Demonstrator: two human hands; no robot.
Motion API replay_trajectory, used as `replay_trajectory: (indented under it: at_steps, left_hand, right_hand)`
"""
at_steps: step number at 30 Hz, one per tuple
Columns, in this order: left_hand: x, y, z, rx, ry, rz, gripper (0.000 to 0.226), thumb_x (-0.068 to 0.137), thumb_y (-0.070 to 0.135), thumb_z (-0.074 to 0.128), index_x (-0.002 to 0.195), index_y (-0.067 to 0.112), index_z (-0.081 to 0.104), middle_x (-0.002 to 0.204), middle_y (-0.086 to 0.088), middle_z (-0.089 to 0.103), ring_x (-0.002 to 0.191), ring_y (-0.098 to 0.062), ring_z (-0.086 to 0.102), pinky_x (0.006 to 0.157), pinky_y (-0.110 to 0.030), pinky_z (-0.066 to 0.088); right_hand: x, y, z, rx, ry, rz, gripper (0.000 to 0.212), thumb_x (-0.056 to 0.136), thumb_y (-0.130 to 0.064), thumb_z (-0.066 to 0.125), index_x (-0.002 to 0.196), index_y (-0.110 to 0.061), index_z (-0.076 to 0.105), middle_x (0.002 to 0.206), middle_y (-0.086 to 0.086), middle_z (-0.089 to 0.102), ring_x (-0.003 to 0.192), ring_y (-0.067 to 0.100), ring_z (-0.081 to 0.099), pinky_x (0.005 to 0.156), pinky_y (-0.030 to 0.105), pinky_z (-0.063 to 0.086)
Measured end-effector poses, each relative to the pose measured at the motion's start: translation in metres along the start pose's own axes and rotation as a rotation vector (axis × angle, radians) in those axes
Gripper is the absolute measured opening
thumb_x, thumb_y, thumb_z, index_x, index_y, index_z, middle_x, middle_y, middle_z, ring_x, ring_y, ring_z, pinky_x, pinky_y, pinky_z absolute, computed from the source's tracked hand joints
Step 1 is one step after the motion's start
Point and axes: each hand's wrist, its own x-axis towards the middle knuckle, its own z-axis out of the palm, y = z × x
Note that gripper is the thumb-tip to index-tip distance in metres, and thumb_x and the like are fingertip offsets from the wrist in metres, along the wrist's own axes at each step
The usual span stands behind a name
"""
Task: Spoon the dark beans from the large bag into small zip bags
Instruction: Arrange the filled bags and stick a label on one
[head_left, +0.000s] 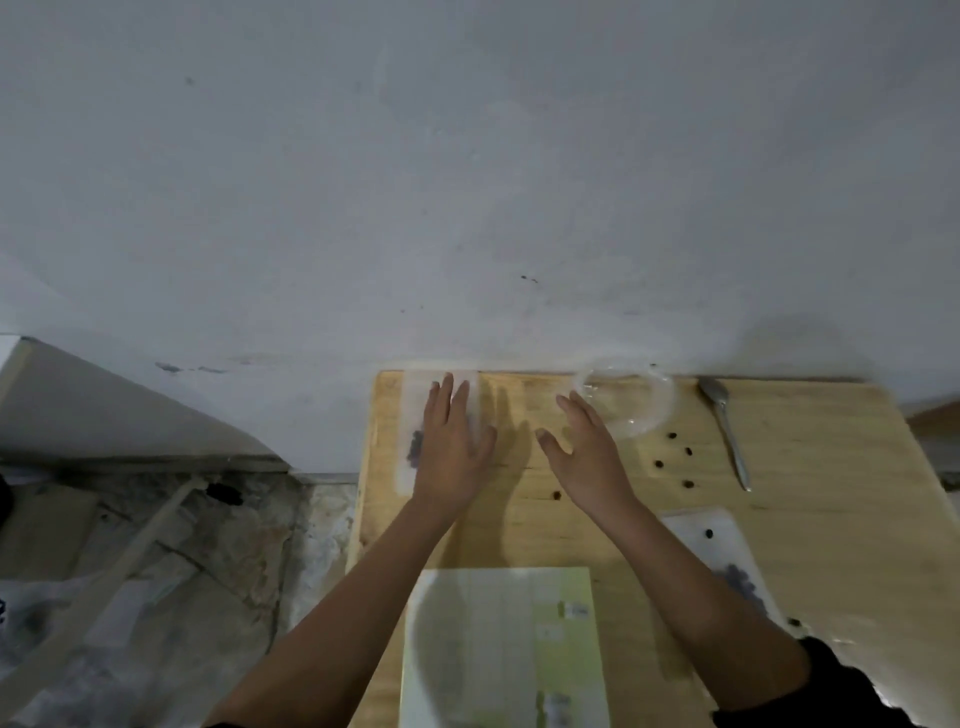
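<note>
Where the pale wooden desk (831, 493) comes nearest, a flat pale-green-and-white rectangular packet (504, 649) lies at centre, and right of it a small clear zip bag (711, 540) holding a clump of dark beans lies flat, partly under the right forearm. Farther out, loose dark beans (689, 451) are scattered on bare wood right of the right hand (587, 457), which is spread open and holds nothing. The left hand (452, 452) rests flat, fingers straight, on a second small clear zip bag (413, 410) near the far left corner. Farthest: a round clear plastic bowl (644, 405) just beyond the right fingertips (contact: cannot tell), a steel spoon (727, 431) to its right, and a grey wall (467, 182).
</note>
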Motion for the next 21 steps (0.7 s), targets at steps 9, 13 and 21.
replay_trajectory:
  at_steps: [9,13,21]
  left_hand:
    - [-0.077,0.083,0.101,-0.027,-0.221,0.087,0.059,0.095,0.038,0.048,0.143,0.009,0.030,0.150,-0.009,0.026,0.140,-0.022,0.018,0.112,-0.029,0.019]
    - [-0.126,0.098,0.146,-0.059,-0.390,0.060,0.067,0.089,0.048,0.042,0.142,0.009,0.029,0.145,-0.001,0.030,0.134,-0.017,0.026,0.106,-0.023,0.023]
    - [-0.172,0.110,0.202,-0.105,-0.357,-0.157,0.067,0.093,0.041,0.046,0.146,0.009,0.021,0.150,-0.009,0.028,0.139,-0.024,0.027,0.112,-0.043,0.030]
  right_hand:
    - [-0.080,0.124,-0.077,-0.031,0.054,0.259,0.057,0.091,-0.028,0.056,0.142,-0.013,0.034,0.150,0.008,0.030,0.139,0.022,0.028,0.112,0.035,0.030]
    - [-0.115,0.170,-0.087,-0.043,0.030,0.340,0.053,0.091,-0.025,0.055,0.139,-0.012,0.037,0.142,0.008,0.040,0.132,0.025,0.037,0.108,0.037,0.035]
    - [-0.150,0.200,-0.087,-0.055,-0.042,0.262,0.042,0.092,-0.023,0.054,0.131,-0.010,0.045,0.130,0.007,0.046,0.122,0.022,0.043,0.098,0.028,0.038]
